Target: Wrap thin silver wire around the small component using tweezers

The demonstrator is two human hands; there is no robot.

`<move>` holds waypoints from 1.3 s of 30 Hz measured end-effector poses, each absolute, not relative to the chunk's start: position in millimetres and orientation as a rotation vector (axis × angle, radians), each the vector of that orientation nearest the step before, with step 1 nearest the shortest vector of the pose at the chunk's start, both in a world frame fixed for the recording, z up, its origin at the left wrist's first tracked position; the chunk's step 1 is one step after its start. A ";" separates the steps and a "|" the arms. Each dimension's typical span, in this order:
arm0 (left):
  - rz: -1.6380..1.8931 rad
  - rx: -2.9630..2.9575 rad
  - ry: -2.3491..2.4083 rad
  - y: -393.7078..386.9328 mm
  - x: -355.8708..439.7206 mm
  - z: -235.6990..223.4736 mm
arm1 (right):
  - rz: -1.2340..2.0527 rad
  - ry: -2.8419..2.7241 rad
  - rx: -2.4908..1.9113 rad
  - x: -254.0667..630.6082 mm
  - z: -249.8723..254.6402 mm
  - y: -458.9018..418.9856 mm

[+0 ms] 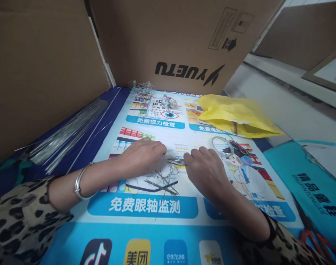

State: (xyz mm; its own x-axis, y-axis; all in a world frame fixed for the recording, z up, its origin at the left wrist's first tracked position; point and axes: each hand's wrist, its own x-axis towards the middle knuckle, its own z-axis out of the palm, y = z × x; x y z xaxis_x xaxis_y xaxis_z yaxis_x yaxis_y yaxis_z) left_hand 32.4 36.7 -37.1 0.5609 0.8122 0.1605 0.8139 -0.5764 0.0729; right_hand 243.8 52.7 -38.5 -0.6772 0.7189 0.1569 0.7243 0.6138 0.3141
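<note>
My right hand [206, 169] is closed around a pair of pliers [177, 161], whose metal jaws point left. Opposite it, my left hand [146, 154] is closed in a pinch just at the tip of the jaws. What its fingers grip is hidden, though thin wire shows close by. Below both hands lies a tangle of thin wire [168, 175] with several short, straight pieces [164, 187] across it. All of this rests on a printed poster sheet [146, 230].
Long straight wires [71, 132] lie in a bundle at left. Wire clusters [142, 87] sit far back. A yellow bag [237, 112], a clear ring-shaped roll [222, 146], a teal bag [303, 176] and red-handled scissors [317, 239] are at right. Cardboard [168, 40] stands behind.
</note>
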 end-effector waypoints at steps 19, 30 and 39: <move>-0.527 -3.027 -1.517 43.8 30.1 -42.9 | -0.494 -2.901 -1.236 240.3 -35.8 54.1; -0.611 -3.179 -1.319 49.6 21.7 -51.3 | -0.497 -2.897 -1.221 239.8 -36.7 53.1; -0.671 -3.208 -1.322 50.7 23.1 -50.8 | -0.500 -2.899 -1.209 240.5 -38.5 53.9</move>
